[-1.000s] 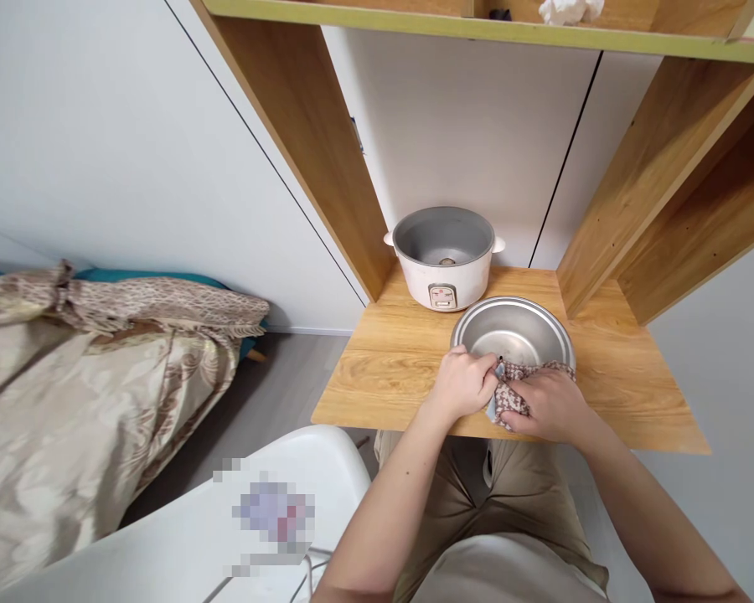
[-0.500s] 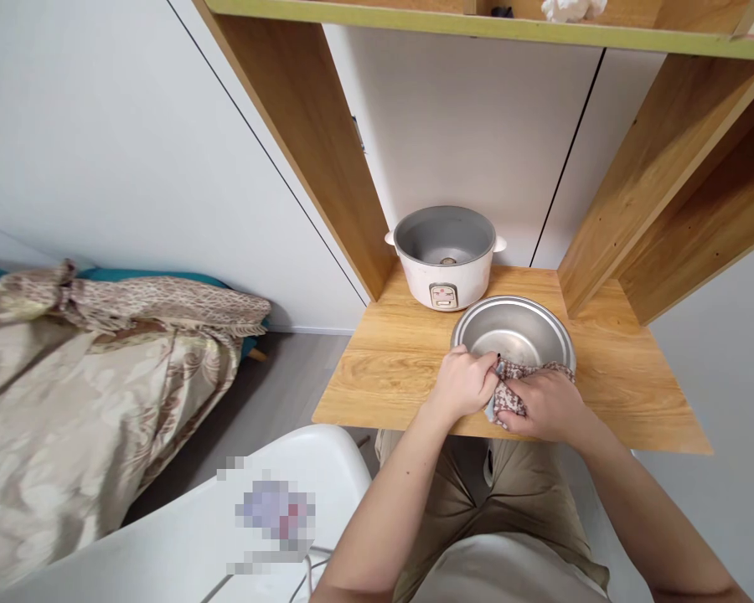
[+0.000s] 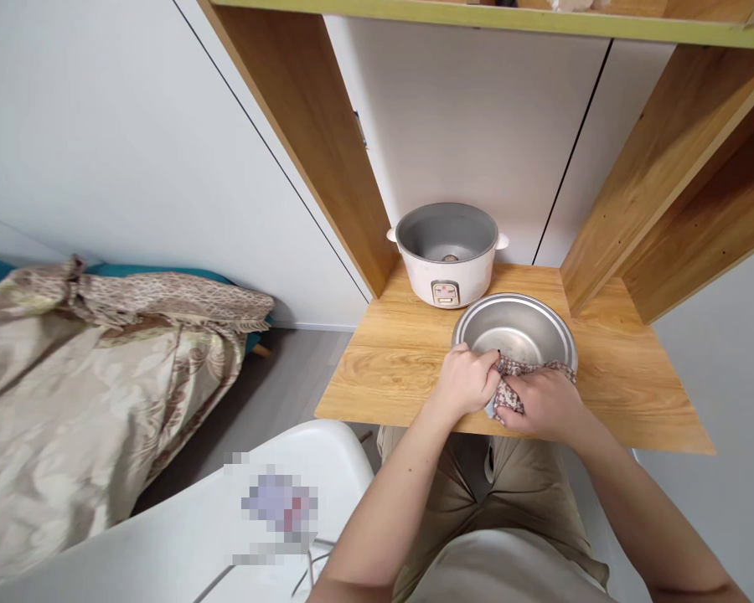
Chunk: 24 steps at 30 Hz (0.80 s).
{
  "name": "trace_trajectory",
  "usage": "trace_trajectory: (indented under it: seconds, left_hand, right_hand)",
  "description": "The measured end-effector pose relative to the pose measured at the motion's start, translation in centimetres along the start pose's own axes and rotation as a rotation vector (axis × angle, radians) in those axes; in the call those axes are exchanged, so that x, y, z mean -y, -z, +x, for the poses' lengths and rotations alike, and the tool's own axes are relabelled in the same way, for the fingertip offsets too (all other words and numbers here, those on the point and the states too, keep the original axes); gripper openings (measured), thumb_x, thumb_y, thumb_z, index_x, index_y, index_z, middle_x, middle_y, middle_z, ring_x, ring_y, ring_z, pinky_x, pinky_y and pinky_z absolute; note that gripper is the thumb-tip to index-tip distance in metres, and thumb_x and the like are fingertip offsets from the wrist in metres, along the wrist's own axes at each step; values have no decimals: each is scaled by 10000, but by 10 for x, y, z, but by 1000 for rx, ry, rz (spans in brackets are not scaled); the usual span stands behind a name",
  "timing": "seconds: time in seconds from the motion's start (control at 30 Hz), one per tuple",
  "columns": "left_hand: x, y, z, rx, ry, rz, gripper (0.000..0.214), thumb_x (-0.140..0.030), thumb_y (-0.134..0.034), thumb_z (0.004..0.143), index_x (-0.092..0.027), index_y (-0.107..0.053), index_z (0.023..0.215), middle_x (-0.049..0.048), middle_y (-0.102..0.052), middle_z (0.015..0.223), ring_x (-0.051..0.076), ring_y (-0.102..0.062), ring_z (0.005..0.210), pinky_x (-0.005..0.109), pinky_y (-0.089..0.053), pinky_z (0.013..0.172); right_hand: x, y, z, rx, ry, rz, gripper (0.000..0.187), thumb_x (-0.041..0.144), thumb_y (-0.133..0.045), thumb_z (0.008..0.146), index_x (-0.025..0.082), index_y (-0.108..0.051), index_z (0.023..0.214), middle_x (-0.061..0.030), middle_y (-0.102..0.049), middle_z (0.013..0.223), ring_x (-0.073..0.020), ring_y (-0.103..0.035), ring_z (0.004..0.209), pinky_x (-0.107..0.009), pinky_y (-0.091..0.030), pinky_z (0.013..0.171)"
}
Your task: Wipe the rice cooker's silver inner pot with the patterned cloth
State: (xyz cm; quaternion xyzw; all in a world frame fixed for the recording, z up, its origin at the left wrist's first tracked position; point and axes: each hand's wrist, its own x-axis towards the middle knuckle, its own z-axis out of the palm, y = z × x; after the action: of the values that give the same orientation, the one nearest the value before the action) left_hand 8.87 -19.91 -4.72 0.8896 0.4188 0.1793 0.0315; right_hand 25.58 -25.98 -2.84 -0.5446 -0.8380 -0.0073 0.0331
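A round metal inner pot point(image 3: 508, 322) with a wide rim rests on the wooden desk near its front edge. My left hand point(image 3: 470, 378) is closed on the pot's near-left rim. In my right hand point(image 3: 546, 404) is a brown-and-white patterned cloth point(image 3: 510, 394), pressed over the near rim of the pot. The cloth hangs partly outside the rim, and the rest of it is hidden under my right fingers. Behind the pot stands the white rice cooker body point(image 3: 446, 272), lidless, its grey inside bare, with a small control panel in front.
The wooden desktop point(image 3: 377, 373) has upright boards at both sides and a yellow-edged shelf point(image 3: 477, 21) above. At the lower left stands a white chair point(image 3: 327, 444) with a blurred item on it. A bed with a patterned cover point(image 3: 182, 360) lies beyond.
The camera view has shifted very slightly. Both hands, the cloth and the pot keep nearly the same places relative to each other.
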Motion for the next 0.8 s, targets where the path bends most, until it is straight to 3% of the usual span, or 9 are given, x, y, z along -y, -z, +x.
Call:
trace_trajectory:
  seconds: [0.17, 0.47, 0.8]
  left_hand:
    - [0, 0, 0, 2, 7, -17, 204, -248, -406, 836, -221, -608, 821, 18, -647, 635, 196, -572, 602, 345, -370, 725]
    - [-1, 0, 0, 7, 26, -11, 208, -245, -406, 834, -214, -611, 829, 23, -649, 633, 192, -572, 596, 345, -371, 725]
    - [-2, 2, 0, -6, -3, -19, 195, -240, -409, 839, -214, -602, 843, 17, -642, 628, 191, -571, 598, 340, -355, 717]
  right_hand:
    - [-15, 8, -4, 16, 80, 13, 376, 553, -503, 824, 207, -652, 813, -67, -707, 757, -219, -630, 725, -312, -333, 675]
    - [5, -1, 2, -21, -35, 2, 343, 468, -474, 833, 188, -672, 832, -84, -705, 728, -210, -629, 665, -304, -348, 649]
    - [-11, 10, -3, 30, 30, 26, 366, 539, -503, 823, 218, -678, 832, -70, -714, 773, -224, -638, 739, -318, -343, 695]
